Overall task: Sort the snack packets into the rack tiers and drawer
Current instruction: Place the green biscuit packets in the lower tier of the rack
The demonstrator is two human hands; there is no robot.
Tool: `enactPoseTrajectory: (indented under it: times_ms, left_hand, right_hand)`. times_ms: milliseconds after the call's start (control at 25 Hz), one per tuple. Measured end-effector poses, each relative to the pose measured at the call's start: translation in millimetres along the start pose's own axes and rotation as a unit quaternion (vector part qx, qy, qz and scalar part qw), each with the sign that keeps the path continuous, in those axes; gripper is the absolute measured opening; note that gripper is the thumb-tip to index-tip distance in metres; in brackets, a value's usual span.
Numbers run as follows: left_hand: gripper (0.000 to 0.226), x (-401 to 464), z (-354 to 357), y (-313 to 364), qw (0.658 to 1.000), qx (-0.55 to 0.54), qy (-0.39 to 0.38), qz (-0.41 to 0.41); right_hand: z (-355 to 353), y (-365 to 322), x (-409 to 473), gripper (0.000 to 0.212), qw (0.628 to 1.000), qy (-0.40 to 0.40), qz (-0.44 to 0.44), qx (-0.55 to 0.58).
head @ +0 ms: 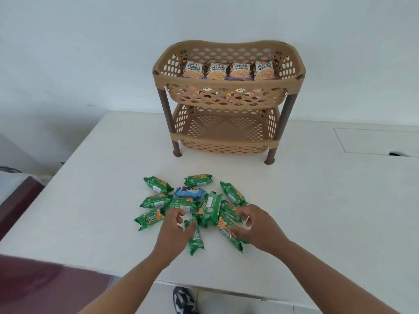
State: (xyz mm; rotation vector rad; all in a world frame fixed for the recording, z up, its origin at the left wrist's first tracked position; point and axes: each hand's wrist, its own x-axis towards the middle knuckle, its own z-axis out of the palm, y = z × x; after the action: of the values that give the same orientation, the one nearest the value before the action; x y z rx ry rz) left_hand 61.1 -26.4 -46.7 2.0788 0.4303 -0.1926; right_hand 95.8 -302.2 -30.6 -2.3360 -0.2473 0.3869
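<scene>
Roughly centred on the white bench [95, 200], green snack packets [156, 185] lie scattered, long axes fanning in all directions. They look light, crinkly and slippery; the mid-body seems the safest place to pinch. Left hand [175, 225] hovers with loosely curled fingers, holding nothing. Right hand [251, 225] curls onto one packet [229, 234], which points diagonally toward the viewer. Behind stands the rack [229, 98].

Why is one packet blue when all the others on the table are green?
The blue packet is the odd one out. It lies near the far side of the pile of green packets on the table, and it does not match the salted peanut packets in the rack's top tier. Nothing looks spilled or broken.
</scene>
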Motion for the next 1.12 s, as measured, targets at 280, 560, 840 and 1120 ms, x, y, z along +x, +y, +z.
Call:
enactPoseTrajectory:
  times_ms: [280, 560, 840, 1120]
  left_hand:
    - [0.054, -29, 19, -10, 0.987, -0.124, 0.021, -0.098]
    - [0.044, -26, 18, -10, 0.987, -0.124, 0.018, -0.102]
    - [0.039, -26, 21, -12, 0.983, -0.139, 0.023, -0.116]
    - [0.036, -37, 29, -16, 0.978, -0.149, 0.074, -0.128]
  right_hand:
    - [30, 18, -23, 0.073, 0.999, -0.015, 0.015, 0.043]
    - [31, 34, -30, 0.053, 0.994, -0.002, 0.055, 0.096]
    - [22, 41, -33, 0.074, 0.996, -0.034, 0.069, 0.055]
    - [26, 38, -36, 0.052, 0.998, -0.010, 0.052, -0.027]
